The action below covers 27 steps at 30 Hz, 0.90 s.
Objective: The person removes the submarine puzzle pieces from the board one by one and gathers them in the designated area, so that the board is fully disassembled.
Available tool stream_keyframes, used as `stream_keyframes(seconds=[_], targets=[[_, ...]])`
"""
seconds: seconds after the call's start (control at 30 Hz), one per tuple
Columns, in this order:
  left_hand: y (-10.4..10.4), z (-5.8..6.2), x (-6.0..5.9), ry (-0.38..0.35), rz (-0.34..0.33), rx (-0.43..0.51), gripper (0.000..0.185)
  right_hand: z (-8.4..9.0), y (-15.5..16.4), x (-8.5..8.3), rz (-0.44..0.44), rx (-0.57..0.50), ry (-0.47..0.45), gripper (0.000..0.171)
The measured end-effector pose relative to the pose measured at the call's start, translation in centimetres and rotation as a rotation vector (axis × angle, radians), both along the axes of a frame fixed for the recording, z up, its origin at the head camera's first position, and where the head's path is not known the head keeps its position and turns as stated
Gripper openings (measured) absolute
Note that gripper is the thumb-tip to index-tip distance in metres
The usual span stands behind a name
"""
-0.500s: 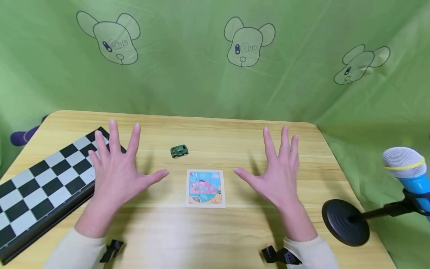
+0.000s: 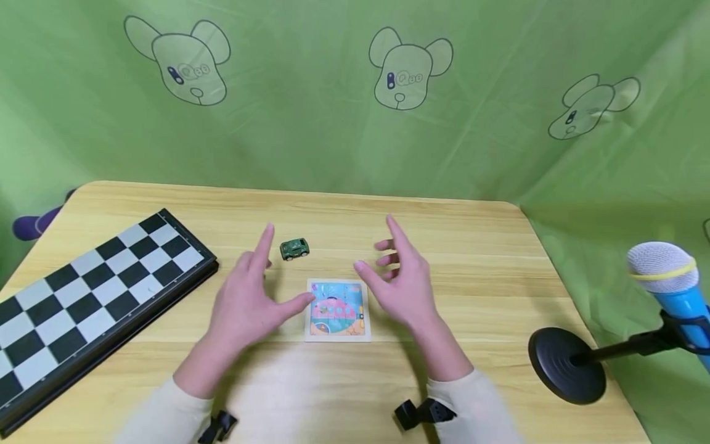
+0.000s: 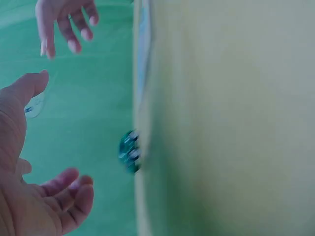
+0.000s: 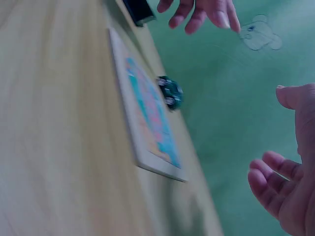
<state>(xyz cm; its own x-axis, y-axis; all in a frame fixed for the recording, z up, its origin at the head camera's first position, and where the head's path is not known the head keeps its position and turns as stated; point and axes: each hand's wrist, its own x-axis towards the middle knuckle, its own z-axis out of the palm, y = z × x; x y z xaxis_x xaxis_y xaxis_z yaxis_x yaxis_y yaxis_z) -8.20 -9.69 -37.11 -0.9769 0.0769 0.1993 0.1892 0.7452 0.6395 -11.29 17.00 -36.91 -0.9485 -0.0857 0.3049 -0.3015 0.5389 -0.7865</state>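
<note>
A small square picture puzzle (image 2: 339, 310) lies flat on the wooden table (image 2: 499, 290), also seen as puzzle (image 4: 150, 120). Just beyond it stands a tiny green toy car (image 2: 294, 249), car (image 3: 130, 151), car (image 4: 170, 92). My left hand (image 2: 252, 299) hovers open at the puzzle's left edge, its thumb close to the frame, holding nothing. My right hand (image 2: 396, 277) hovers open at the puzzle's right edge, fingers spread, also empty. In the wrist views each palm faces the other hand, left hand (image 3: 29, 162), right hand (image 4: 290, 172).
A folded black-and-white chessboard (image 2: 83, 296) lies at the table's left. A blue toy microphone (image 2: 673, 290) on a black round stand (image 2: 566, 364) sits at the right front corner. Green cloth with bear drawings hangs behind and to the right.
Both hands have swung inward from wide apart, closing in on the puzzle's two sides. The puzzle and car have not moved.
</note>
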Motion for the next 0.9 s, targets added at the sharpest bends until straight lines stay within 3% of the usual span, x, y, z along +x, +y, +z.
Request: stream_keyframes(seconds=[0.23, 0.43, 0.6, 0.77, 0.9], targets=[[1.4, -1.8, 0.1, -0.153, -0.069, 0.147, 0.125, -1.6, -1.9, -0.3, 0.073, -0.008, -0.122, 0.091], [2.1, -2.9, 0.0, -0.284, -0.118, 0.183, 0.122, -3.0, -2.9, -0.6, 0.193, 0.066, -0.191, 0.09], [2.7, -3.7, 0.0, -0.317, -0.147, 0.197, 0.123, -3.7, -3.5, -0.5, 0.247, 0.161, -0.249, 0.084], [3.2, -4.3, 0.2, -0.345, -0.161, 0.215, 0.125, -3.8, -3.7, -0.2, 0.263, 0.198, -0.284, 0.066], [3.4, -4.4, 0.3, -0.356, -0.175, 0.215, 0.121, -3.9, -3.7, -0.2, 0.281, 0.232, -0.307, 0.061]])
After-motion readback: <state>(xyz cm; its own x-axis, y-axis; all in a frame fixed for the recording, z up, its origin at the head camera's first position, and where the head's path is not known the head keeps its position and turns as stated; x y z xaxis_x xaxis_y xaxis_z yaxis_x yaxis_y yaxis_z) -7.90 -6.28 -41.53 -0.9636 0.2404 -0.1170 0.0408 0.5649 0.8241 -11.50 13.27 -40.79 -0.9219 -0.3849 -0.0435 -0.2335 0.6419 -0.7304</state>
